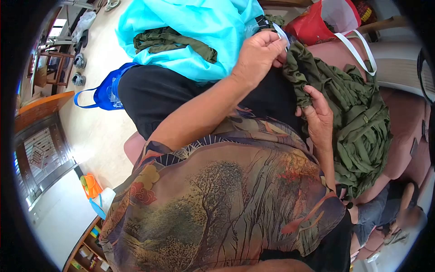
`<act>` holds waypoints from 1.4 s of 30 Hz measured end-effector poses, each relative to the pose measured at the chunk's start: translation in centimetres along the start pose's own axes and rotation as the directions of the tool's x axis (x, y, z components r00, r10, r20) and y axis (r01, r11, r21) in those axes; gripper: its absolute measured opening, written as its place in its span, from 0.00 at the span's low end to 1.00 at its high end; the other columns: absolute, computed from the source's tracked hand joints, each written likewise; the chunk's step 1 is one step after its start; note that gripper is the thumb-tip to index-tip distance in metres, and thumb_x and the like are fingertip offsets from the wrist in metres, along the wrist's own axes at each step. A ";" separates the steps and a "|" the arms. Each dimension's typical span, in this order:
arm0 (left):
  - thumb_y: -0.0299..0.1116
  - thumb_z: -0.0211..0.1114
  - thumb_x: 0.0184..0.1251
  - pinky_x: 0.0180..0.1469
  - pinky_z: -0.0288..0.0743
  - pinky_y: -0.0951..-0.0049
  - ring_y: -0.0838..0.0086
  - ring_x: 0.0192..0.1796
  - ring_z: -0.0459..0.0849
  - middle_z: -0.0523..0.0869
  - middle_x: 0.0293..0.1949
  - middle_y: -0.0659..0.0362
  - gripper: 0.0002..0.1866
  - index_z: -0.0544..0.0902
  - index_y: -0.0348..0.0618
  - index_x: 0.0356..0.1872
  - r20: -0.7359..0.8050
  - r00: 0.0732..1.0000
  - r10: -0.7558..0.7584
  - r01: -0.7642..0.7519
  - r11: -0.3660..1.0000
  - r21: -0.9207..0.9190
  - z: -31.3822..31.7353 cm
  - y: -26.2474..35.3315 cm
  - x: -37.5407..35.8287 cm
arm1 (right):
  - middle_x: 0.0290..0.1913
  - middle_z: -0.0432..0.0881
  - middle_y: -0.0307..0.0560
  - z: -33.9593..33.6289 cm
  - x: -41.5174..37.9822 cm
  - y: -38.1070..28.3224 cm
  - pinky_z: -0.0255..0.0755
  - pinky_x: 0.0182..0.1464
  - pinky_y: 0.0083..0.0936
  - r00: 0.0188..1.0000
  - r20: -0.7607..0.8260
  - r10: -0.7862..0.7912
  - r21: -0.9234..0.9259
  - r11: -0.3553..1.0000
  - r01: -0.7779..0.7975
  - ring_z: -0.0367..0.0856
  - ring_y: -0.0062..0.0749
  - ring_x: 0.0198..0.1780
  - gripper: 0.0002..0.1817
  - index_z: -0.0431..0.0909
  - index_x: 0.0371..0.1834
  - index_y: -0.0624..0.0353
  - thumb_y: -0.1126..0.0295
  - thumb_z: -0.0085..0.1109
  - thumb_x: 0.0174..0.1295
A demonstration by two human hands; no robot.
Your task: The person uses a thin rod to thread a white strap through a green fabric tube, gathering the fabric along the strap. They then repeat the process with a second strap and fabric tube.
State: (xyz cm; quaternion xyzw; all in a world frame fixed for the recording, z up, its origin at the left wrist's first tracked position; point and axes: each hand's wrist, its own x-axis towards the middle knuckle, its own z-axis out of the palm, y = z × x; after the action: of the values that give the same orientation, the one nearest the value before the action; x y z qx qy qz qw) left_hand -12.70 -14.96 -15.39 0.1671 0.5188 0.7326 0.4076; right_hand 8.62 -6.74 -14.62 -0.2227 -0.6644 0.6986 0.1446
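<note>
My left hand [262,53] is closed in a pinch around a small, flat, whitish piece [281,35]; its exact kind is hard to make out. Just below it runs a gathered strip of olive-green cloth [297,68]. Thumb and fingers of my right hand [319,113] grip the lower end of that strip. The strip leads into a large heap of the same green cloth [362,122] on the seat at my right. Over my knees spreads a turquoise cloth [190,27], with a loose olive-green piece [176,44] lying on it.
A red bag [312,23] with white handles stands beyond the green heap. A blue bag [107,93] hangs by my left knee. Another person [385,208] is on the pink sofa [408,136] at lower right. Shoes [79,70] and a wooden chair [56,68] are on the left.
</note>
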 end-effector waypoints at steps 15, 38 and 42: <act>0.35 0.64 0.71 0.41 0.74 0.77 0.79 0.35 0.79 0.82 0.33 0.63 0.08 0.81 0.42 0.36 0.012 0.998 -0.063 0.064 0.990 -0.124 -1.6 0.9 -2.1 | 0.26 0.74 0.41 1.1 2.2 -3.7 0.68 0.31 0.22 0.987 0.052 0.151 -0.428 0.897 -0.115 0.71 0.20 0.26 0.07 0.75 0.43 0.63 0.72 0.58 0.66; 0.35 0.55 0.76 0.36 0.77 0.73 0.68 0.33 0.85 0.85 0.27 0.57 0.08 0.76 0.43 0.38 0.102 0.990 0.096 -0.056 0.939 -0.339 -1.9 8.3 0.7 | 0.26 0.70 0.33 0.6 2.6 -7.4 0.61 0.28 0.18 0.974 0.173 0.146 -0.246 0.964 -0.100 0.64 0.16 0.26 0.09 0.76 0.36 0.62 0.67 0.60 0.66; 0.36 0.54 0.77 0.40 0.80 0.70 0.66 0.34 0.86 0.85 0.29 0.59 0.09 0.76 0.46 0.36 0.109 0.985 0.131 -0.078 0.915 -0.396 -0.5 10.6 1.7 | 0.21 0.67 0.33 -0.1 0.5 -9.1 0.55 0.23 0.17 0.987 0.081 -0.141 -0.400 0.902 0.162 0.63 0.14 0.21 0.11 0.75 0.29 0.64 0.69 0.57 0.66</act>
State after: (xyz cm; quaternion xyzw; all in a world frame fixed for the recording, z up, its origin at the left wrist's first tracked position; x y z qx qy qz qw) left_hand -18.61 -15.31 -6.36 0.1584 0.3247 0.8292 0.4266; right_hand 7.43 -5.69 -5.66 -0.1779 -0.8133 0.5379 0.1323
